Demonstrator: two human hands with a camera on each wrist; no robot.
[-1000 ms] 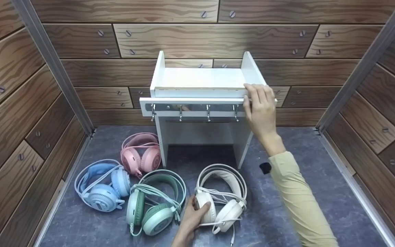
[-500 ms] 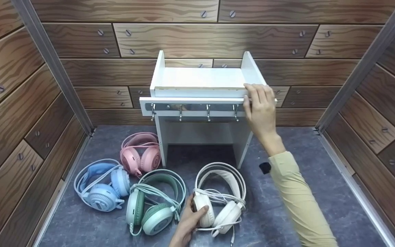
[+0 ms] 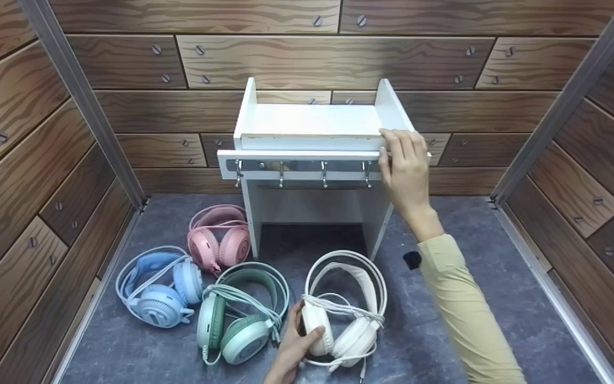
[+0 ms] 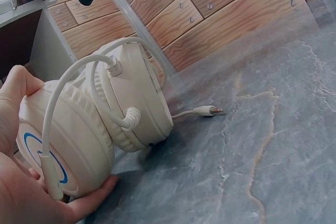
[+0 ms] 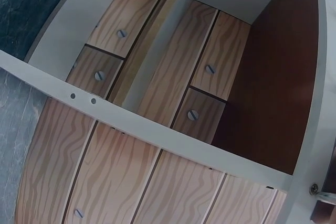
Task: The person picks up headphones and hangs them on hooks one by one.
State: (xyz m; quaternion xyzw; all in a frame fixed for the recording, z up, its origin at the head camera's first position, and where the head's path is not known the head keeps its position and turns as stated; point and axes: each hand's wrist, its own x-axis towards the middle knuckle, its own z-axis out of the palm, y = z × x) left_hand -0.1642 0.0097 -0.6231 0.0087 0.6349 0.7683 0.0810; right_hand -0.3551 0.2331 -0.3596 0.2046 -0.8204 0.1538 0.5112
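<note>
My left hand (image 3: 292, 344) grips one ear cup of the white headphones (image 3: 357, 341), thumb on one side and fingers on the other. In the left wrist view this ear cup (image 4: 68, 135) has a blue ring, and the cable's plug (image 4: 207, 110) sticks out over the floor. The cable is looped round the headphones. My right hand (image 3: 407, 162) holds the right front corner of a white rack (image 3: 312, 120), fingers over its top edge and thumb at the front. Several metal hooks (image 3: 324, 175) line the rack's front rail. The right wrist view shows the rack's side panel (image 5: 278, 87), without the hand.
Left of the white headphones lie green headphones (image 3: 245, 338), blue headphones (image 3: 160, 306) and pink headphones (image 3: 234, 246), the pink ones against the rack's left leg. Wood-patterned walls (image 3: 333, 61) enclose the dark grey floor (image 3: 445, 224) on three sides.
The white headphones have tipped up slightly in my left hand, their headband now a little higher and farther from me. My right hand has stayed at the rack's corner.
</note>
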